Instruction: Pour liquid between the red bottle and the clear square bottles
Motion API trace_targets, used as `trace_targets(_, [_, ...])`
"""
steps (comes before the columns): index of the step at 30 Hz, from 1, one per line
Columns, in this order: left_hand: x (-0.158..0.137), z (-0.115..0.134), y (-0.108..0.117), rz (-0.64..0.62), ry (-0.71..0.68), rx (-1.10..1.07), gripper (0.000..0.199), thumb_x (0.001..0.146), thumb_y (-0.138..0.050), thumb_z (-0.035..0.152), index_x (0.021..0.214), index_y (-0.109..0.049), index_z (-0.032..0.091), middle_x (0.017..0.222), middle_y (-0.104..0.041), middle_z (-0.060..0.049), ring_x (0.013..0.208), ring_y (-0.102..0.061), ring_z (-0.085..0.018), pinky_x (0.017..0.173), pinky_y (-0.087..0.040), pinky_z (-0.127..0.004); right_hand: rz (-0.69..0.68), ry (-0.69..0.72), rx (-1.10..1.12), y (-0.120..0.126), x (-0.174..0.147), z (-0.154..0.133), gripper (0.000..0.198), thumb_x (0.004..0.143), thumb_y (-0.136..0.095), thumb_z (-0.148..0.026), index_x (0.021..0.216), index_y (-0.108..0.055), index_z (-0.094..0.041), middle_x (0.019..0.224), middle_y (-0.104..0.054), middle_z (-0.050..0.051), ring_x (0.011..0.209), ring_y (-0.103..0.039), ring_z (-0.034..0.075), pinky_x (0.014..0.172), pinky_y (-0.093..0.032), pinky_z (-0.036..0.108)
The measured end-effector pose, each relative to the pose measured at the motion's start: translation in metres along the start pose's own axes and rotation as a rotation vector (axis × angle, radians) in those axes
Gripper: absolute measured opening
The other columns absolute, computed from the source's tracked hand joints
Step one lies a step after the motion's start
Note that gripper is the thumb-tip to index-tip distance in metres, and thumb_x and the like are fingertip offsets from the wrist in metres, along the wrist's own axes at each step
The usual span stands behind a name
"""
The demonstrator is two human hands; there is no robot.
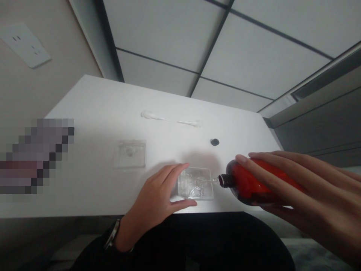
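My right hand (pixel 304 180) is wrapped round an amber-red bottle (pixel 265 180), tipped on its side with its dark threaded mouth pointing left. A clear stream of liquid (pixel 215 180) runs from the mouth into a small clear rectangular box (pixel 208 192), where the liquid looks rippled. My left hand (pixel 163 192) steadies this box from the left, thumb along the near edge and fingers along the far edge. Beyond the box lies a small black cap (pixel 214 142). To the left stands a second clear rectangular box (pixel 138 160) with a round shape in it.
Two thin clear pipette-like pieces, a left one (pixel 152 115) and a right one (pixel 191 123), lie farther back on the white table (pixel 93 113). A blurred-out flat object (pixel 42 150) is at the left edge. A panelled partition (pixel 163 34) rises behind, with a wall socket (pixel 25 44) at upper left.
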State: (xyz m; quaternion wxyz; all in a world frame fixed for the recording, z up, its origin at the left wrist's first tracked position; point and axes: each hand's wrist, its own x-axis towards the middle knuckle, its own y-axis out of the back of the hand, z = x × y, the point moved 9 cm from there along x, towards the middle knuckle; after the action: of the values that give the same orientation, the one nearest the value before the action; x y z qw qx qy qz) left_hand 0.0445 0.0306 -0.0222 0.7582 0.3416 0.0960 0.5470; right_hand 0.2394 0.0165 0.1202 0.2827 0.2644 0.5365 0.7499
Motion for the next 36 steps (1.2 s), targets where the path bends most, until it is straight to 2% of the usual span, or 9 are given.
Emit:
trace_targets(3, [0.001,0.001,0.0,0.004,-0.003,-0.005,0.074,0.089,-0.077,0.058,0.148,-0.05,0.023,0.14,-0.068,-0.013,0.128,-0.068,-0.031,0.109,-0.058,-0.05,0.002,0.0,0.001,0.001,0.001,-0.001,0.077,0.1,-0.045,-0.013,0.169,-0.025,-0.042,0.145,-0.069,0.004,0.126,-0.068,0.04,0.083,-0.064,0.056])
trace_targets(11, [0.001,0.002,0.001,-0.004,0.004,-0.009,0.073,0.089,-0.078,0.057,0.148,-0.051,0.023,0.14,-0.069,-0.014,0.126,-0.069,-0.032,0.107,-0.059,-0.049,-0.021,0.009,-0.013,-0.001,-0.001,-0.002,0.08,0.098,-0.042,-0.007,0.169,-0.026,-0.041,0.144,-0.069,0.005,0.128,-0.067,0.038,0.08,-0.064,0.054])
trace_targets(17, [0.001,0.003,0.002,0.004,0.001,-0.004,0.074,0.089,-0.079,0.057,0.148,-0.051,0.021,0.138,-0.07,-0.014,0.125,-0.069,-0.032,0.107,-0.059,-0.049,-0.001,0.008,0.003,0.002,0.002,-0.004,0.077,0.1,-0.045,-0.012,0.169,-0.025,-0.041,0.141,-0.071,0.005,0.124,-0.069,0.039,0.079,-0.064,0.053])
trace_targets(29, [0.001,0.002,0.001,-0.001,0.008,-0.029,0.075,0.088,-0.079,0.057,0.15,-0.051,0.025,0.14,-0.069,-0.013,0.127,-0.068,-0.032,0.108,-0.058,-0.049,-0.019,0.019,-0.009,0.002,0.004,-0.007,0.085,0.097,-0.045,-0.006,0.17,-0.02,-0.042,0.144,-0.069,0.005,0.127,-0.068,0.038,0.081,-0.064,0.053])
trace_targets(36, [0.001,0.004,0.001,-0.001,0.001,-0.033,0.074,0.088,-0.079,0.056,0.148,-0.05,0.023,0.14,-0.069,-0.013,0.128,-0.068,-0.031,0.108,-0.059,-0.048,-0.027,0.046,-0.028,-0.002,0.01,-0.01,0.082,0.099,-0.046,-0.009,0.171,-0.02,-0.039,0.143,-0.069,0.007,0.124,-0.069,0.039,0.082,-0.063,0.055])
